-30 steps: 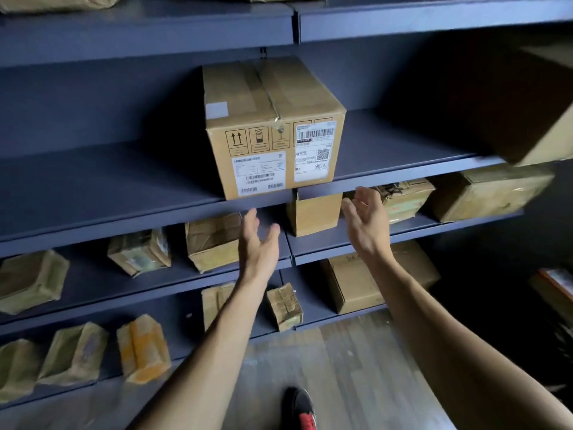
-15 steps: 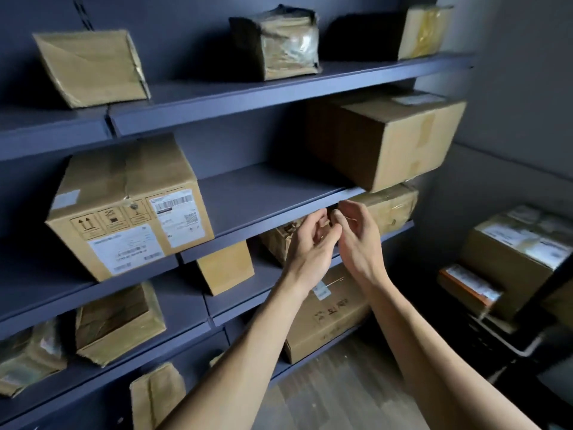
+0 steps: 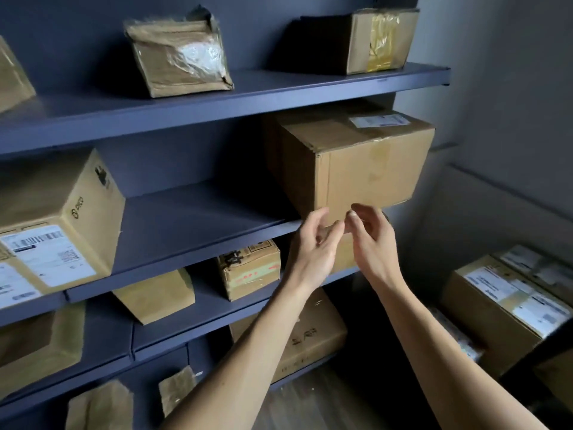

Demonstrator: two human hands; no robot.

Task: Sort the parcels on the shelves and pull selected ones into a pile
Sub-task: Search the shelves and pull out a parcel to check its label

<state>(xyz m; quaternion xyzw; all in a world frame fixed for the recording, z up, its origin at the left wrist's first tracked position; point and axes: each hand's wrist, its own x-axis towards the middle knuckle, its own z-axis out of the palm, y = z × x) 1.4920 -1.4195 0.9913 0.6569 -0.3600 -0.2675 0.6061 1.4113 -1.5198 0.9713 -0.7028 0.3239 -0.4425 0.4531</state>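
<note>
Reaches up with left hand (image 3: 313,243) and right hand (image 3: 373,243) close together, fingers loosely bent on both, nothing gripped in either. Meets, just beyond the fingertips, the lower front edge of a large brown box (image 3: 369,172) on the middle shelf (image 3: 192,249); cannot tell touch from a near miss. Looks like the start of a pull on this parcel, with no hold taken yet. Above the hands, on the top shelf (image 3: 279,88): a crumpled taped parcel (image 3: 179,57) and a box with yellow tape (image 3: 381,41). Far left of the hands: a labelled carton (image 3: 55,231). Below the hands: smaller parcels on lower shelves, among them one with red print (image 3: 251,268). Low to the right of the right hand: labelled boxes (image 3: 508,308) stacked off the shelves, possibly the pile. With so many parcels on the shelves, most of the sorting probably left to do.
</note>
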